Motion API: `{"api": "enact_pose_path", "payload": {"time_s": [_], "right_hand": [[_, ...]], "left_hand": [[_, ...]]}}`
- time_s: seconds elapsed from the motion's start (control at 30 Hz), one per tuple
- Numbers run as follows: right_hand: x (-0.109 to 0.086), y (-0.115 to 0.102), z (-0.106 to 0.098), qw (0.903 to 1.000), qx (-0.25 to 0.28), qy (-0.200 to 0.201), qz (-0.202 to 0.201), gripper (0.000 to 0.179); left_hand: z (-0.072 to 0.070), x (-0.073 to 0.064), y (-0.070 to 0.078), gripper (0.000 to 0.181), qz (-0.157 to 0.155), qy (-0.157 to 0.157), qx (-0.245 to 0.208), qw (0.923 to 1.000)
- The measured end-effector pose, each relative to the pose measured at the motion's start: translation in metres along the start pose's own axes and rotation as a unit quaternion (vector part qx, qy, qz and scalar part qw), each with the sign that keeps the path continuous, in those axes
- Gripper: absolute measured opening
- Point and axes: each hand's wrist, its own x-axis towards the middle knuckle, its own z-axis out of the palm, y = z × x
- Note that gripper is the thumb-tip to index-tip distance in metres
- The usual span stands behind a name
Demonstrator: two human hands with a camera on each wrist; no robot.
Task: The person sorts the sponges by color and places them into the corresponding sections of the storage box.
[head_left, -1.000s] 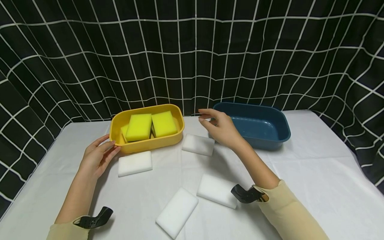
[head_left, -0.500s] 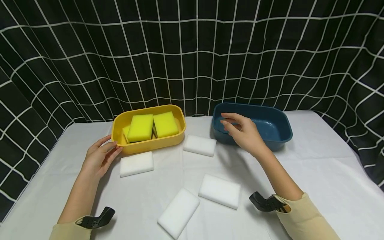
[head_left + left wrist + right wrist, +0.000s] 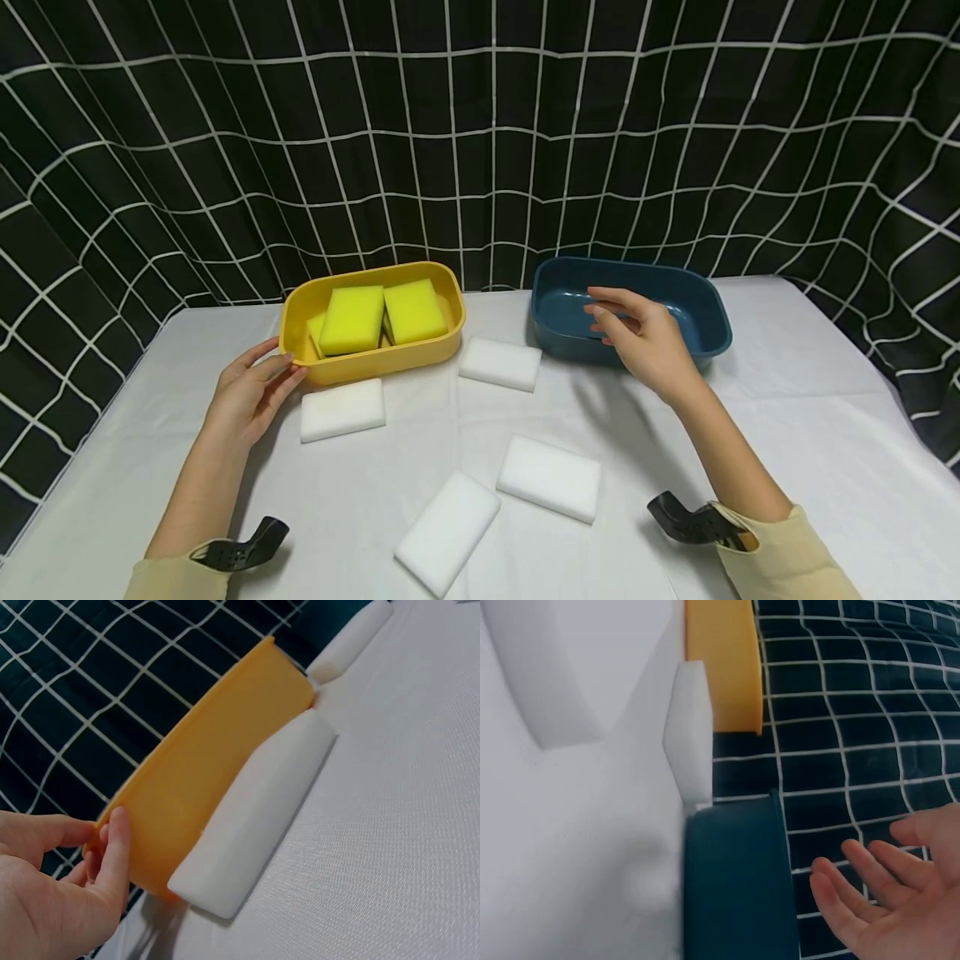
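At the left end of a yellow bin [image 3: 382, 361], my left hand [image 3: 243, 396] holds the rim corner, thumb on the outer front wall and fingers at the edge. Yellow sponges [image 3: 351, 321] lie heaped inside that bin; one is partly hidden below the others. My right hand [image 3: 648, 342] hovers over the blue bin [image 3: 585, 346], its fingers loosely bent and nothing between them. The right wrist view shows this hand [image 3: 900, 892] apart from the blue bin's wall [image 3: 735, 885]. What I see of the blue bin's inside is bare; the hand covers part of it.
Several white foam blocks lie flat on the white cloth: one [image 3: 343, 410] before the yellow bin, one [image 3: 500, 364] between the bins, two nearer me, a slanted block [image 3: 447, 533] and a block [image 3: 550, 477] beside it. A black gridded curtain [image 3: 480, 150] hangs behind.
My right hand has moved rightward, from the blue bin's left end to over its middle. My left hand stays at the yellow bin's corner. The view shifted slightly; bins and blocks look unmoved.
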Motion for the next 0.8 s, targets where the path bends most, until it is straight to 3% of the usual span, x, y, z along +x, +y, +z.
{"api": "enact_pose_path", "payload": {"time_s": [0.53,0.8], "right_hand": [[-0.009,0.011,-0.019,0.9993,-0.009,0.035,0.005,0.044],[-0.014,0.021,-0.028,0.9986,-0.010,0.051,0.008,0.044]], "left_hand": [[0.001,-0.001,0.001,0.068,-0.002,0.005,-0.004,1.0000],[0.003,-0.002,0.001,0.068,-0.002,0.020,0.017,0.9997]]}}
